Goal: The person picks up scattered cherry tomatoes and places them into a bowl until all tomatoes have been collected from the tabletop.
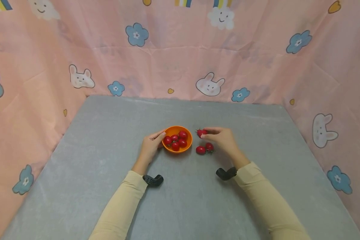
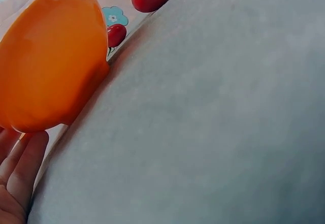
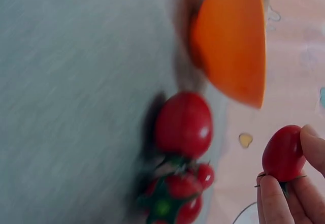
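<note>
An orange bowl (image 1: 177,151) with several red cherry tomatoes (image 1: 175,146) inside sits on the grey table. My left hand (image 1: 150,146) holds the bowl by its left side, thumb at the rim and fingers against the outer wall. Between thumb and fingers, my right hand (image 1: 223,138) pinches one cherry tomato (image 3: 284,153), its green leafy top showing below. That tomato is held to the right of the bowl. Nearer to me, two more cherry tomatoes lie side by side: a smooth one (image 1: 200,150) and one with green stem leaves (image 1: 209,146).
The grey table surface (image 1: 180,206) spreads around the bowl. A pink printed curtain (image 1: 168,66) hangs behind it and along both sides. A dark camera mount is worn on each wrist, the left one (image 1: 154,180) and the right one (image 1: 226,173).
</note>
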